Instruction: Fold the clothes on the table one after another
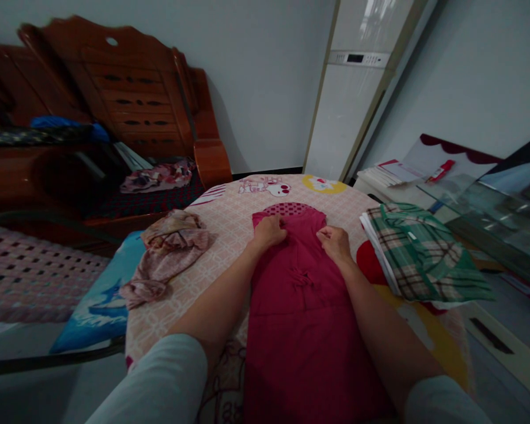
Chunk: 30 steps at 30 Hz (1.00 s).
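A long dark pink dress lies lengthwise on the table, its sides straight and its neck end away from me. A dotted patch shows at that far end, and a gathered knot of cloth sits midway down the front. My left hand is closed on the cloth near the upper left corner, fingers curled. At the upper right edge, my right hand pinches the fabric between thumb and fingers. Both forearms reach over the dress and hide parts of its sides.
A crumpled pinkish scarf-like cloth lies on the left of the patterned tablecloth. Folded green plaid clothing is stacked at the right. Beyond stand a wooden bench and a white floor-standing unit; a glass-topped cabinet is rightward.
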Each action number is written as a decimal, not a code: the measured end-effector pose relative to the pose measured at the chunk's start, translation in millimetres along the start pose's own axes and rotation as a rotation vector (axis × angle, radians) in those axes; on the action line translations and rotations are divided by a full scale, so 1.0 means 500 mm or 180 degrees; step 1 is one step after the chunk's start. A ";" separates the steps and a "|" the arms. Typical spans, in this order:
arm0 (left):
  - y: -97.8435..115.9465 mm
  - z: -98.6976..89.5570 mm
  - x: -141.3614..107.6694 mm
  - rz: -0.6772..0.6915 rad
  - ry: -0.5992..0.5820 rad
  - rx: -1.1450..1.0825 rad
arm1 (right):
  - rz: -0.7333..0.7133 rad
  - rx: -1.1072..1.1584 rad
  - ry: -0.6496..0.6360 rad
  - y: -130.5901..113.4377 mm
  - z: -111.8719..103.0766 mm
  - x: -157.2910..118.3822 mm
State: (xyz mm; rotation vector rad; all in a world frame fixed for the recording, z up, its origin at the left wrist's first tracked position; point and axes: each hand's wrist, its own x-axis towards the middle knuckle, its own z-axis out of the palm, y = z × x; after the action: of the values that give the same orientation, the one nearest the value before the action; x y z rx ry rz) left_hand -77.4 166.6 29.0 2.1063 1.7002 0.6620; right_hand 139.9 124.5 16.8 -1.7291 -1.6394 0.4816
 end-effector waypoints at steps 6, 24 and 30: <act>0.025 0.011 0.000 0.0468 0.0460 -0.0369 | -0.0092 -0.0784 0.0020 0.007 0.015 -0.005; 0.137 0.111 0.165 0.0450 -0.0463 -0.0353 | 0.0083 -0.0374 0.0349 0.009 0.013 0.000; 0.138 0.113 0.182 0.0398 -0.0626 -0.0488 | 0.0634 0.0492 0.0834 0.024 0.001 0.015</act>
State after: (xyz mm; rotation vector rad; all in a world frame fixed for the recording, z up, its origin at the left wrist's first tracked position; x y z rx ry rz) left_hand 25.7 241.7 32.2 2.1053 1.3790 0.5791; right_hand 148.9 132.2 9.5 -1.7645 -1.2228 0.4410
